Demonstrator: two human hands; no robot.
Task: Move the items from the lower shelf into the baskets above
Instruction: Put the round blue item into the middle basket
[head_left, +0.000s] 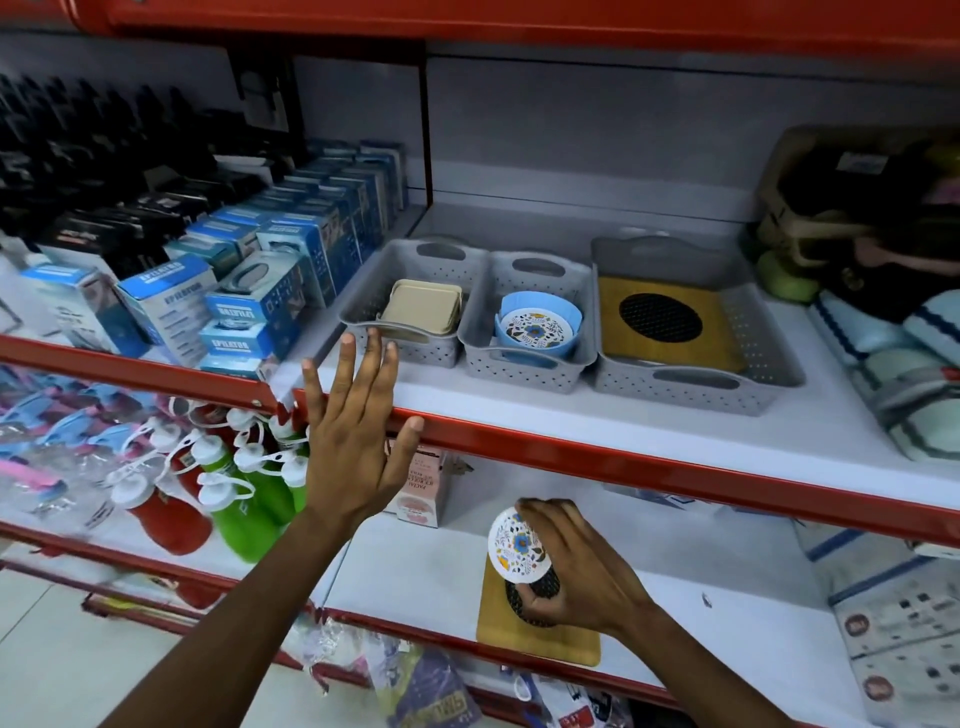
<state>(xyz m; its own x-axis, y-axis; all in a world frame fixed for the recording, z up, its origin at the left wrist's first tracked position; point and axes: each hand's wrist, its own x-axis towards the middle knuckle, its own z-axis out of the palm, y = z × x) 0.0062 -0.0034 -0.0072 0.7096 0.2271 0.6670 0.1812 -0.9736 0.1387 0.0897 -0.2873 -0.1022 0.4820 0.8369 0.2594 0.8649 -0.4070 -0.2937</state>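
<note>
My right hand (576, 566) is down on the lower shelf (727, 623), fingers curled around a round floral disc (517, 545) that I hold by its rim. The disc is tipped up on edge, its patterned face turned up and to the left toward me; being round, it has no long axis to speak of. Right under my fingers lies a wooden board (519, 634) flat on the shelf, its longer side running front to back, with a dark mesh circle in the middle that my hand mostly covers. I cannot tell whether my fingertips also touch that mesh. My left hand (358, 447) is spread wide open and holds nothing; it is raised in front of the red shelf edge (623, 457), fingertips up near the left basket (400, 317). Three grey baskets sit side by side on the upper shelf. The left one has a stack of beige square pieces (423, 309). The middle basket (530, 322) holds blue bowls (540, 322) with a floral disc lying on them. The right basket (696, 338) holds another wooden board with a mesh circle. Behind my left hand a pink box (421, 493) is half hidden, its print too small to read. The packets at the right edge are cut off and blurred.
</note>
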